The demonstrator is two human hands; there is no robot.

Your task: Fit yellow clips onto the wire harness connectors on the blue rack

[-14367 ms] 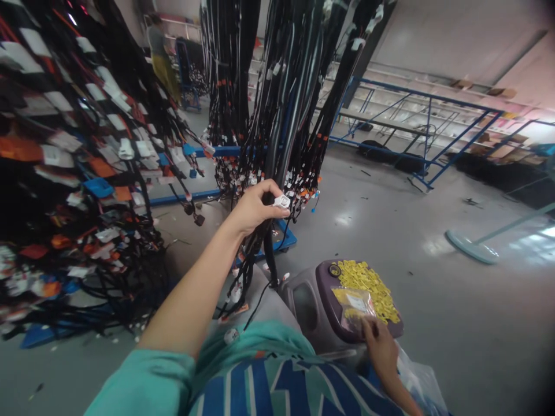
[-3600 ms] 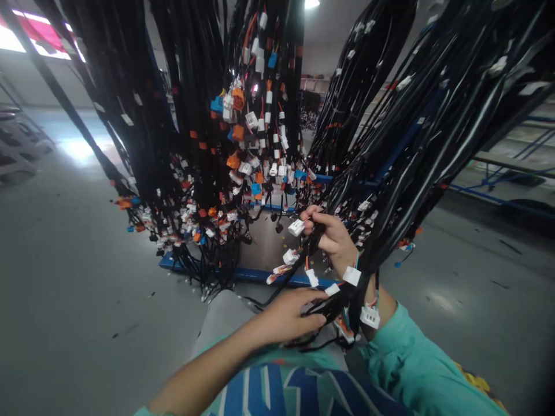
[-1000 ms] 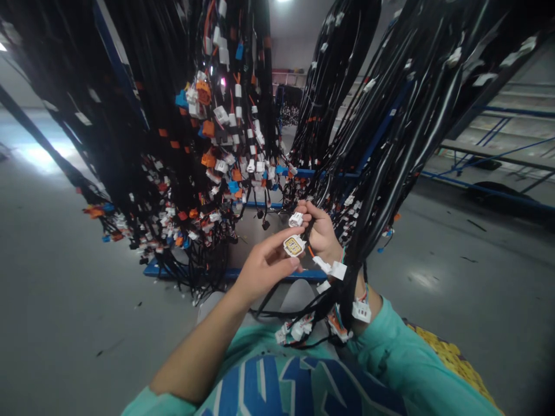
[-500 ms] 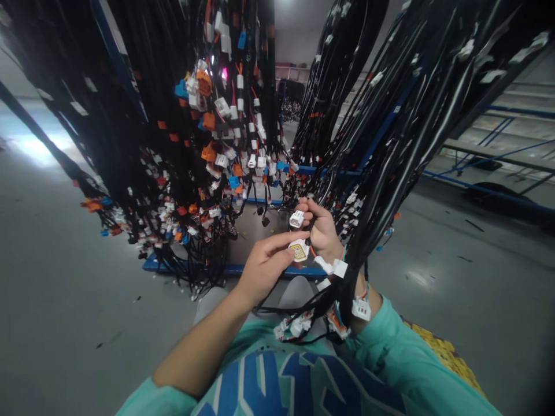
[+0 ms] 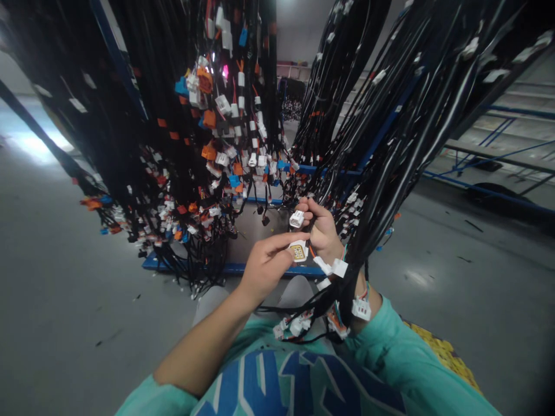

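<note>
Between the thumb and fingers of my left hand [image 5: 269, 263] is a white connector [image 5: 298, 252] with a yellow face of several holes turned toward me. Just above it, a smaller white connector [image 5: 296, 218] sits at the fingers of my right hand [image 5: 323, 231], which are curled around it. Black-sleeved wires [image 5: 347, 289] run down across my right wrist. From them hang more white connectors [image 5: 339, 267], one of them a white plug [image 5: 361, 308] by my right forearm. Below, several connectors [image 5: 299, 325] rest near my lap.
Thick bundles of black wire harnesses [image 5: 143, 115] hang on the left, ending in white, orange and blue connectors. More harness bundles [image 5: 407, 138] slant down on the right. A blue frame bar [image 5: 243, 269] crosses low ahead of my knees. Blue-framed racks [image 5: 498, 144] stand farther right.
Both hands keep nearly the same hold and place. The white connector in my left hand has tipped very slightly; the view has shifted a little.
</note>
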